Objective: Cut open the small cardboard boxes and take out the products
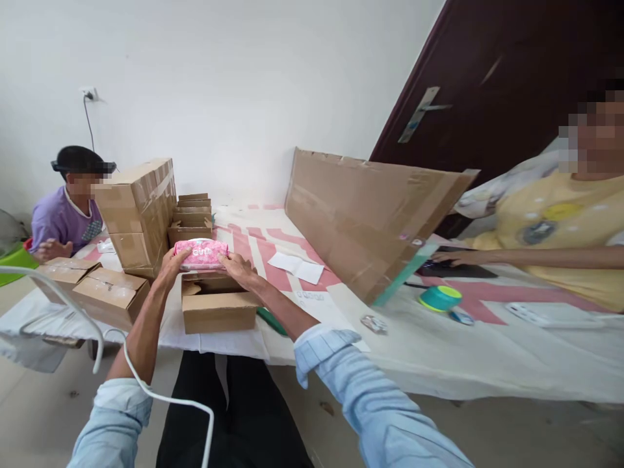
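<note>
A pink patterned pouch point(201, 253) with white lettering is held level between my two hands. My left hand point(170, 266) grips its left end, and my right hand point(238, 268) grips its right end. Just below the pouch stands an open cardboard box point(219, 313) near the table's front edge. Its inside is mostly in shadow, so I cannot tell what it holds. Left of it sit two closed cardboard boxes point(110, 294) with clear tape on top.
Tall taped cartons point(141, 214) stand at the back left, beside open boxes point(192, 218). A large cardboard sheet point(361, 221) leans upright across the table. Papers point(296, 266) and a teal tape roll point(441, 298) lie right. A white cable point(170, 398) crosses before me. Two people sit at either side.
</note>
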Action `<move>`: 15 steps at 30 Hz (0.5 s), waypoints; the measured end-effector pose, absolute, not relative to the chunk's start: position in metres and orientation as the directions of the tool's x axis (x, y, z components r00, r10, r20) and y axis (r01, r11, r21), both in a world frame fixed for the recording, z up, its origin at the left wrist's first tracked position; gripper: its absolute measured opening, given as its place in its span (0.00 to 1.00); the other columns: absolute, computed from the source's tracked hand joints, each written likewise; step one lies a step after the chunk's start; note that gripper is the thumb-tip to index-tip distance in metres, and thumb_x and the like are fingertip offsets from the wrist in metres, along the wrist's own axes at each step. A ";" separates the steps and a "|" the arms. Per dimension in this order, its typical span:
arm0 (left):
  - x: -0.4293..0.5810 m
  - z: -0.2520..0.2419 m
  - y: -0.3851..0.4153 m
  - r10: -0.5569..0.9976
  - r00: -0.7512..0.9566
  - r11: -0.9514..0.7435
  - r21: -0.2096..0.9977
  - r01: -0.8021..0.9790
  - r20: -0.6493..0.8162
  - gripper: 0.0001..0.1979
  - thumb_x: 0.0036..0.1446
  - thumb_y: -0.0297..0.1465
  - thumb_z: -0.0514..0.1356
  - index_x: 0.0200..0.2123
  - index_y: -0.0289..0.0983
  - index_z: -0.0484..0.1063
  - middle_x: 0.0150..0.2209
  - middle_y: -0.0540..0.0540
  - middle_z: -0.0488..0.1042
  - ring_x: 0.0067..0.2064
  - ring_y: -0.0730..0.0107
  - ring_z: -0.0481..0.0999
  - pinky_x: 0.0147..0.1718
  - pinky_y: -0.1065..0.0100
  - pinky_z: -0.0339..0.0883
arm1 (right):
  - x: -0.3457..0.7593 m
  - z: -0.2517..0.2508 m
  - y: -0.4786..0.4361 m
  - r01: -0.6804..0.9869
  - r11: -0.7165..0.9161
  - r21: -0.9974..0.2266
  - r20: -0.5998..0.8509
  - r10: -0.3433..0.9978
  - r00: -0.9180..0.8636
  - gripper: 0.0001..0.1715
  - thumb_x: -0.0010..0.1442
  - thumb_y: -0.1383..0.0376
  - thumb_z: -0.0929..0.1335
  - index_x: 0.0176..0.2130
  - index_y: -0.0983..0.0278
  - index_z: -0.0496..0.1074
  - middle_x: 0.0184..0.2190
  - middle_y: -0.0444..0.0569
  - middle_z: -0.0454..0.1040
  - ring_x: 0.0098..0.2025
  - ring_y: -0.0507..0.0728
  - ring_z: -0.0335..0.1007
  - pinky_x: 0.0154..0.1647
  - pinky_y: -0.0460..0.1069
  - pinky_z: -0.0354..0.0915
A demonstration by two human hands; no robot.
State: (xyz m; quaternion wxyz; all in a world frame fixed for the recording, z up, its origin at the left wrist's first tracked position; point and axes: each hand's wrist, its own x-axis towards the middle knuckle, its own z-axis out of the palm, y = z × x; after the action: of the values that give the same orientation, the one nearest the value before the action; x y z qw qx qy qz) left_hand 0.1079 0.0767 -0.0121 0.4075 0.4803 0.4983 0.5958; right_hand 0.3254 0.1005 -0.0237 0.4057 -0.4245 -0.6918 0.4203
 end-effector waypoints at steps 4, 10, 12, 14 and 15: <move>0.107 -0.019 0.083 0.970 -0.230 -0.090 0.996 -0.028 0.081 0.33 0.42 0.50 0.78 0.42 0.31 0.82 0.34 0.38 0.84 0.39 0.53 0.83 0.38 0.61 0.76 | 0.323 -0.027 0.098 0.216 0.213 -0.953 0.135 0.935 -0.327 0.28 0.66 0.41 0.70 0.51 0.59 0.79 0.46 0.55 0.83 0.52 0.67 0.83 0.65 0.64 0.70; 0.107 -0.009 0.090 0.970 -0.239 -0.075 0.994 -0.075 0.056 0.34 0.40 0.51 0.78 0.42 0.32 0.81 0.33 0.40 0.83 0.40 0.51 0.83 0.37 0.59 0.76 | 0.323 -0.017 0.099 0.145 0.186 -0.972 0.130 0.936 -0.328 0.32 0.67 0.42 0.70 0.59 0.58 0.76 0.51 0.53 0.83 0.53 0.65 0.81 0.63 0.64 0.73; 0.107 0.001 0.091 0.970 -0.234 -0.096 0.990 -0.101 0.070 0.36 0.42 0.53 0.77 0.46 0.32 0.80 0.36 0.39 0.84 0.43 0.50 0.84 0.38 0.59 0.78 | 0.326 -0.008 0.096 0.084 0.298 -0.951 0.252 0.901 -0.353 0.40 0.64 0.42 0.71 0.66 0.59 0.71 0.57 0.53 0.81 0.59 0.65 0.77 0.66 0.62 0.71; 0.108 0.015 0.089 0.971 -0.211 -0.147 0.980 -0.135 0.116 0.37 0.46 0.55 0.75 0.50 0.32 0.80 0.41 0.38 0.85 0.47 0.49 0.84 0.43 0.57 0.79 | 0.329 0.002 0.091 0.029 0.445 -0.895 0.404 0.837 -0.369 0.48 0.62 0.41 0.72 0.72 0.61 0.65 0.64 0.54 0.77 0.66 0.64 0.72 0.68 0.60 0.69; 0.109 0.023 0.088 0.968 -0.195 -0.186 0.971 -0.148 0.155 0.37 0.50 0.55 0.73 0.51 0.32 0.79 0.44 0.38 0.85 0.50 0.48 0.84 0.46 0.56 0.79 | 0.330 0.008 0.088 0.015 0.505 -0.863 0.466 0.807 -0.363 0.51 0.62 0.41 0.71 0.74 0.62 0.62 0.67 0.56 0.74 0.68 0.64 0.70 0.69 0.58 0.67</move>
State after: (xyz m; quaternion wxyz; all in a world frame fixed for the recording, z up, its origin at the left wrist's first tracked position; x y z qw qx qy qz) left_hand 0.1085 0.0878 0.0226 0.4468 0.4503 0.4557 0.6245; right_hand 0.3302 0.0878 0.0079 0.4865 -0.2864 -0.7182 0.4068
